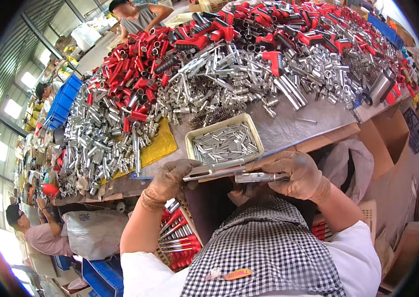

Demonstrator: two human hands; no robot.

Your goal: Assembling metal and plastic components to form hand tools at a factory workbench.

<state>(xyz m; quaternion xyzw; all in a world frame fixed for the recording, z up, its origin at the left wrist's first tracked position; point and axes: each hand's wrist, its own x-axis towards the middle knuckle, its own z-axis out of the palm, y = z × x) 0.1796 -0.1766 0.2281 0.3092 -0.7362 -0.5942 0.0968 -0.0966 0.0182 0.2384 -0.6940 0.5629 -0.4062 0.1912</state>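
Gloved hands (167, 180) gripping metal parts (219, 170); tray (256, 131) of pins (226, 143) just beyond

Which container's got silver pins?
The cream tray on the tabletop, beyond the left hand and right hand; the beige crate below holds red-and-silver pieces.

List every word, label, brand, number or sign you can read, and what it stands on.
White sack: dark printed mark, not transcribed here; fainter print below it is too blurred to read.
Apron: yellow-orange patch with lettering, not transcribed here.
Held metal parts: no text can be made out.
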